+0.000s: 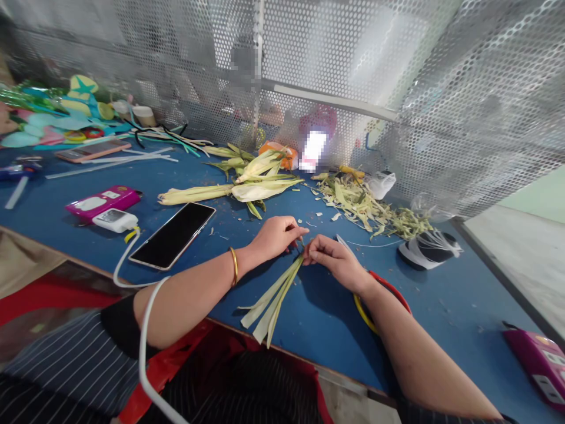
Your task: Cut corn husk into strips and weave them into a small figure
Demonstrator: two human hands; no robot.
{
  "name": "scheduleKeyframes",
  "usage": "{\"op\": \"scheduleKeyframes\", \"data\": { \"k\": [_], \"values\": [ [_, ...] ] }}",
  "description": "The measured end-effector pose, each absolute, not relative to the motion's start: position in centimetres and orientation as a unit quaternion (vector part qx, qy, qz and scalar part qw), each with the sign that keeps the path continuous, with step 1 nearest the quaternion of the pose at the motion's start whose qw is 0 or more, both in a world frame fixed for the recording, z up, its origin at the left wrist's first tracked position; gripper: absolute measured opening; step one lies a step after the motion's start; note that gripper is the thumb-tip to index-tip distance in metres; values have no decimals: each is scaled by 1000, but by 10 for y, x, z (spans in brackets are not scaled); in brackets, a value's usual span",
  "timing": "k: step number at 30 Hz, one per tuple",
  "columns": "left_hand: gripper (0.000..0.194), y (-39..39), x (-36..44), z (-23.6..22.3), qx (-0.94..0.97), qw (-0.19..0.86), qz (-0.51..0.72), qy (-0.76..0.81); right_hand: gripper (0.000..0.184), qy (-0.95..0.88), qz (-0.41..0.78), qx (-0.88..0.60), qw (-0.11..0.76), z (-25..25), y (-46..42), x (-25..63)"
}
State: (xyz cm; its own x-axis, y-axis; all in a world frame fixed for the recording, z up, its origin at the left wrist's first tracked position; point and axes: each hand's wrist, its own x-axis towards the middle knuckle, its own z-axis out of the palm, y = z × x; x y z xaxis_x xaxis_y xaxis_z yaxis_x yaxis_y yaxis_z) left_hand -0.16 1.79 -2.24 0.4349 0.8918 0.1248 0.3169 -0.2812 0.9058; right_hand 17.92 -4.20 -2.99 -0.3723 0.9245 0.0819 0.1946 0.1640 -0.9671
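Note:
Over the middle of the blue table, my right hand (331, 257) is closed in a pinch on the gathered top of a bundle of pale green corn husk strips (274, 297). The strips fan out toward the table's front edge. Just beside it, my left hand (280, 237) has its thumb and fingers drawn together near the bundle's tip; what lies between them, if anything, is too small to make out. Scissors with red and yellow handles (364, 312) lie partly hidden under my right forearm. A black spool of white thread (429, 249) stands to the right.
Whole corn husks (265, 189) lie behind my hands, with a heap of husk scraps (353, 203) to their right. A black-screened phone (174, 235), a white charger (115, 219) with a cable, and a magenta power strip (103, 202) sit left. Perforated metal mesh (326, 65) borders the back.

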Motion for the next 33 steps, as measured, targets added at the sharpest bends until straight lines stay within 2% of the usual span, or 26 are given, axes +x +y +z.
{"op": "scheduleKeyframes", "data": {
  "k": [6, 9, 11, 14, 17, 20, 27, 33],
  "values": [
    [26, 12, 4, -15, 609, 632, 293, 379, 21, -676, 473, -423, 374, -31, -42, 178],
    [30, 13, 5, -16, 591, 653, 293, 372, 18, -682, 463, -422, 378, -31, -42, 177],
    [32, 14, 5, -18, 632, 614, 291, 373, 17, -689, 451, -427, 374, -29, -43, 178],
    [34, 14, 5, -21, 739, 490, 271, 374, 15, -705, 436, -437, 350, -28, -43, 178],
    [30, 13, 5, -21, 823, 354, 247, 369, 14, -721, 421, -446, 323, -26, -44, 178],
    [26, 11, 4, -19, 859, 276, 216, 374, 15, -731, 409, -451, 309, -25, -45, 176],
    [23, 6, 2, -18, 877, 221, 182, 386, 14, -738, 394, -458, 302, -25, -47, 174],
    [24, 9, 1, -20, 878, 219, 199, 377, 12, -726, 409, -455, 315, -27, -47, 173]
  ]
}}
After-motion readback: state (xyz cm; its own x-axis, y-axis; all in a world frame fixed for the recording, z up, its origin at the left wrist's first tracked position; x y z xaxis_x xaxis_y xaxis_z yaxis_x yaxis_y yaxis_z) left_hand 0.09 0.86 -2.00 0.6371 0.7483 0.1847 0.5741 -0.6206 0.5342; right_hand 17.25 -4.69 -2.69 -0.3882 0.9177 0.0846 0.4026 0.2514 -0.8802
